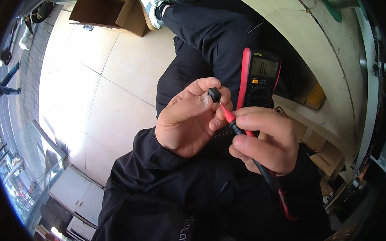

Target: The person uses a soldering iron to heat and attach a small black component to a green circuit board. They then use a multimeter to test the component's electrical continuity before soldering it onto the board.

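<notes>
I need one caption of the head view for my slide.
The left hand pinches a small black part; the right hand holds a red-tipped test probe near it, a multimeter beyond.

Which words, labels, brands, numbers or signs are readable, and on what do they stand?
Wording not copied; where it stands:
Screen of the meter: large dark characters, readable.
Yellow label above it: too small to read.
Marks beside the orange button: too small.
Dark clothing: pale letters, readable in part.

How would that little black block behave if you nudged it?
The black block is probably light, being small enough for the left hand to pinch. Its flat faces suggest it would slide rather than roll.
</notes>
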`<state>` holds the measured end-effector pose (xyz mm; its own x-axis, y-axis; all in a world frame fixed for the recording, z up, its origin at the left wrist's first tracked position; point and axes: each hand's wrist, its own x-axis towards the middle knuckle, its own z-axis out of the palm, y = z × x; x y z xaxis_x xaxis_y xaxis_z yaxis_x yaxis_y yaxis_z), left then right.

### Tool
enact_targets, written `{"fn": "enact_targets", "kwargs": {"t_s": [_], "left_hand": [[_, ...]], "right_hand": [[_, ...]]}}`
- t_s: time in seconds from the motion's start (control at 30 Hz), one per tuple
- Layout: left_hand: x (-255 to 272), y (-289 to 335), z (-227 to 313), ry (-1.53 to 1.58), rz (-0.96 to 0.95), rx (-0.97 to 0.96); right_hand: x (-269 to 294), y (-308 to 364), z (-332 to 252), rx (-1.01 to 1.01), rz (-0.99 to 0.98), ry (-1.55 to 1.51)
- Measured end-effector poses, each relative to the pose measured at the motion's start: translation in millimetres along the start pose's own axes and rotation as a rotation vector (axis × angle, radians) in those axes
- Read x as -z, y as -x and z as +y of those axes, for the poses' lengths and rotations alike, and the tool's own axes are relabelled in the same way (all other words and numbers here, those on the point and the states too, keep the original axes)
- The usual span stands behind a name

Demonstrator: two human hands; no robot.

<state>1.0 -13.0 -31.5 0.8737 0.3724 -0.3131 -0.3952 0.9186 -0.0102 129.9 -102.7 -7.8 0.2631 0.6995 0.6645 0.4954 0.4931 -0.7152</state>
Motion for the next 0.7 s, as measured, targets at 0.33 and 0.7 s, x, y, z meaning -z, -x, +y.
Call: {"fn": "enact_targets", "kwargs": {"t_s": [0.33,0.7], "left_hand": [[2,0,-3,-0.017,-0.014,-0.033],[13,-1,14,-0.160,-0.062,-0.006]], "right_hand": [[5,-4,9,0.203,-0.170,0.197],[-3,16,21,0.364,-0.385,0.329]]}}
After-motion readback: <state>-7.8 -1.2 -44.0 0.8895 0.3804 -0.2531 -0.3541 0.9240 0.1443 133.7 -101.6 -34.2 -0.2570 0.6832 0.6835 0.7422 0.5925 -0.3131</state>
